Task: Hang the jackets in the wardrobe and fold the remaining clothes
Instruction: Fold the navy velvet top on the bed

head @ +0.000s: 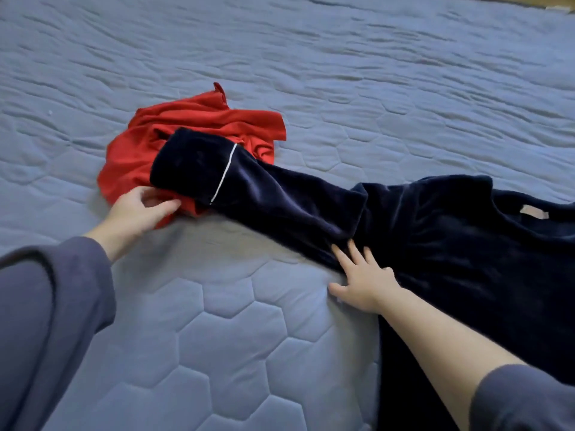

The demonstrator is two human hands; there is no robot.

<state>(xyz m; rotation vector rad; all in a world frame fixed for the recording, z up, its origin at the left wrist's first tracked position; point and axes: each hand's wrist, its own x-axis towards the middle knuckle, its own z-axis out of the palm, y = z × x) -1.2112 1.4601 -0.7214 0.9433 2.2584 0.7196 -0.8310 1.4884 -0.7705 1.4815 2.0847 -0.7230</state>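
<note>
A dark navy velvet garment (435,244) with white piping on its cuff lies spread over the right side of the bed. Its long sleeve stretches left, and the cuff lies on top of a crumpled red garment (174,141). My left hand (140,209) is at the near edge of the red garment, just below the navy cuff, with thumb and fingers bent toward each other; what they pinch is not clear. My right hand (361,281) lies flat with spread fingers, pressing on the navy garment where the sleeve meets the body.
Everything lies on a grey-blue quilted bed cover (236,346) with a hexagon stitch pattern that fills the view. A strip of wooden floor (529,0) shows at the top right corner.
</note>
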